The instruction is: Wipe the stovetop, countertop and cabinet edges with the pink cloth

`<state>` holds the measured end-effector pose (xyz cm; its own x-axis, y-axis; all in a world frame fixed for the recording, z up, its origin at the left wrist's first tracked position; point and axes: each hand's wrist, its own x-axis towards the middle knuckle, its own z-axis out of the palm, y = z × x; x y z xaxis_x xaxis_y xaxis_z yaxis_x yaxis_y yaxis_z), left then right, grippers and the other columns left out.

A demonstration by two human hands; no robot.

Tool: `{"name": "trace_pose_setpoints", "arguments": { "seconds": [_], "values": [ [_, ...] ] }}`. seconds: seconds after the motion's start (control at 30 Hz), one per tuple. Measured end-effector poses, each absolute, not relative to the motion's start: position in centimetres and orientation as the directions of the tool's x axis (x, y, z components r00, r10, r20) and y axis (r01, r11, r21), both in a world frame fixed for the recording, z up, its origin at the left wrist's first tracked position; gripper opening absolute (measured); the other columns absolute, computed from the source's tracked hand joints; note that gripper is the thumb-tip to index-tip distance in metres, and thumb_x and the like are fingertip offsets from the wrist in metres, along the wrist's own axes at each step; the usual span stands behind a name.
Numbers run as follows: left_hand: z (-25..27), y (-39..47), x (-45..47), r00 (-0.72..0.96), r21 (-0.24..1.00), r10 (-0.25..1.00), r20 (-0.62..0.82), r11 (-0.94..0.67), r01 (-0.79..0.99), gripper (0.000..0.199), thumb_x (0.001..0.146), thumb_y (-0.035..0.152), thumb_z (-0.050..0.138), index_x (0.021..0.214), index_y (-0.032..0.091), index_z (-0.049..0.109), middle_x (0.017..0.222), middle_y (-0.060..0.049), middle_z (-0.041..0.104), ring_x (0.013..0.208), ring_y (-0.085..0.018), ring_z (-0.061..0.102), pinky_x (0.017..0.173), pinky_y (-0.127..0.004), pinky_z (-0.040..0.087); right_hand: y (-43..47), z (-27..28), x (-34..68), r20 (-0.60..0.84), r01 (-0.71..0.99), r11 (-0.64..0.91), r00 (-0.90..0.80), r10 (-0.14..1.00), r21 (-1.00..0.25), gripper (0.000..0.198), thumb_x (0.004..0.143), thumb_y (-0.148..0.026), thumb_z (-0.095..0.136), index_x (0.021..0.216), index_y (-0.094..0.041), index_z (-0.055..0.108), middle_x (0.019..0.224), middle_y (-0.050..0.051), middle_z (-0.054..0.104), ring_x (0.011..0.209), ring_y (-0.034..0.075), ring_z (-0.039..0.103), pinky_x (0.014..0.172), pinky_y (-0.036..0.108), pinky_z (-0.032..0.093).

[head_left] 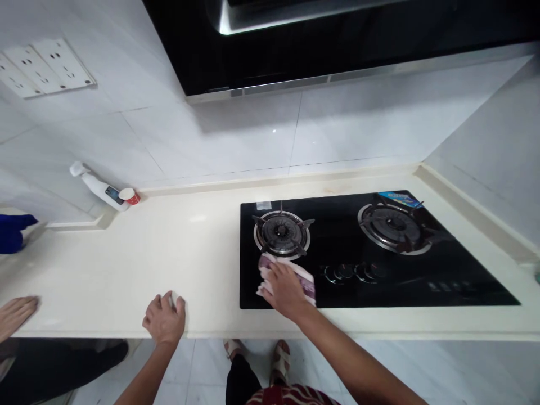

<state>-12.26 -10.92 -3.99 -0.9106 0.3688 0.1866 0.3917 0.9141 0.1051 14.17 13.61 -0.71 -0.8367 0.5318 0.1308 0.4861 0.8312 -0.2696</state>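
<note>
My right hand (pixel 287 289) presses a folded pink, white and purple cloth (pixel 306 284) against the front left part of the black glass gas cooktop (pixel 329 225). The cloth lies just in front of the left burner (pixel 282 232), and part of it is hidden beneath my fingers. On the pale countertop (pixel 202 264), left of the cooktop, my left hand (pixel 165 318) rests near the front edge. Its fingers are bent, the thumb stands apart, and it holds nothing.
Control knobs (pixel 346 273) and a right burner (pixel 394 228) are on the cooktop. A white spray bottle (pixel 99 185) and a red paper cup (pixel 130 196) stand by the wall. Overhead juts a black range hood (pixel 295 62). Another person's hand (pixel 17 316) rests at far left.
</note>
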Motion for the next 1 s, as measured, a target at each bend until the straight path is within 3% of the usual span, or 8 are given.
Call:
{"name": "trace_pose_setpoints", "arguments": {
  "seconds": [0.2,0.33,0.43,0.67,0.77,0.87,0.93,1.0],
  "values": [
    [-3.5,-10.8,-12.3,-0.928,0.135,0.344,0.143,0.922,0.363,0.05,0.096,0.049,0.039,0.131,0.02,0.059,0.145,-0.017,0.047,0.138,-0.033,0.038,0.111,-0.054,0.03,12.1,-0.7,9.5,0.214,0.334,0.901,-0.893,0.397,-0.277,0.055,0.09,-0.048,0.062,0.136,-0.018,0.054,0.143,0.016,0.054,0.137,0.035,0.037,0.116,0.055,0.02],
    [-3.3,-10.6,-12.4,-0.934,0.137,0.341,0.106,0.925,0.353,0.051,0.096,0.05,0.037,0.133,0.02,0.057,0.147,-0.017,0.045,0.14,-0.034,0.036,0.113,-0.055,0.029,13.9,-1.9,15.4,0.163,0.547,0.795,-0.787,0.595,-0.262,0.054,0.09,-0.055,0.061,0.135,-0.026,0.056,0.144,0.011,0.055,0.136,0.035,0.037,0.113,0.056,0.021],
    [-3.1,-10.5,-12.4,-0.934,0.143,0.344,0.093,0.924,0.355,0.053,0.096,0.051,0.036,0.133,0.02,0.057,0.147,-0.018,0.044,0.141,-0.034,0.035,0.113,-0.056,0.028,16.1,-2.3,21.0,0.143,0.73,0.661,-0.646,0.75,-0.171,0.047,0.093,-0.047,0.059,0.134,-0.024,0.058,0.142,0.012,0.056,0.13,0.034,0.042,0.108,0.05,0.028],
    [-2.9,-10.3,-12.3,-0.941,0.159,0.327,0.088,0.928,0.337,0.052,0.094,0.051,0.037,0.131,0.021,0.058,0.146,-0.018,0.045,0.14,-0.034,0.036,0.113,-0.055,0.028,15.6,-2.5,22.4,0.165,0.808,0.58,-0.56,0.812,-0.11,0.034,0.095,-0.032,0.055,0.123,-0.017,0.063,0.121,0.015,0.063,0.108,0.031,0.051,0.095,0.044,0.035],
    [-2.7,-10.2,-12.3,-0.948,0.166,0.312,0.058,0.934,0.317,0.055,0.095,0.054,0.032,0.132,0.022,0.057,0.146,-0.017,0.045,0.14,-0.033,0.036,0.112,-0.055,0.028,13.2,-2.4,20.8,0.138,0.742,0.63,-0.616,0.776,-0.23,0.023,0.093,-0.028,0.055,0.111,-0.019,0.067,0.11,0.012,0.065,0.103,0.029,0.053,0.092,0.044,0.038],
    [-2.4,-10.1,-12.4,-0.953,0.166,0.3,0.039,0.939,0.303,0.056,0.095,0.056,0.03,0.132,0.024,0.056,0.147,-0.016,0.044,0.141,-0.033,0.036,0.112,-0.055,0.029,11.1,-2.1,19.8,0.179,0.599,0.634,-0.642,0.745,-0.49,0.022,0.096,-0.032,0.05,0.101,-0.021,0.067,0.104,0.01,0.067,0.102,0.027,0.056,0.096,0.044,0.04],
    [-2.4,-10.1,-12.4,-0.954,0.162,0.297,0.028,0.941,0.297,0.056,0.095,0.056,0.03,0.132,0.025,0.056,0.147,-0.015,0.044,0.14,-0.034,0.035,0.112,-0.055,0.029,10.9,-1.6,19.7,0.169,0.466,0.514,-0.6,0.782,-0.721,0.027,0.098,-0.041,0.046,0.097,-0.022,0.066,0.098,0.007,0.069,0.096,0.025,0.06,0.093,0.042,0.045],
    [-2.4,-10.1,-12.5,-0.954,0.161,0.298,0.017,0.941,0.297,0.056,0.094,0.057,0.03,0.132,0.025,0.056,0.146,-0.015,0.044,0.14,-0.034,0.036,0.113,-0.055,0.028,12.0,-0.8,20.3,0.071,0.322,0.261,-0.499,0.864,-0.91,0.034,0.097,-0.05,0.045,0.095,-0.022,0.064,0.09,0.005,0.07,0.087,0.022,0.063,0.085,0.038,0.051]
  ]
}}
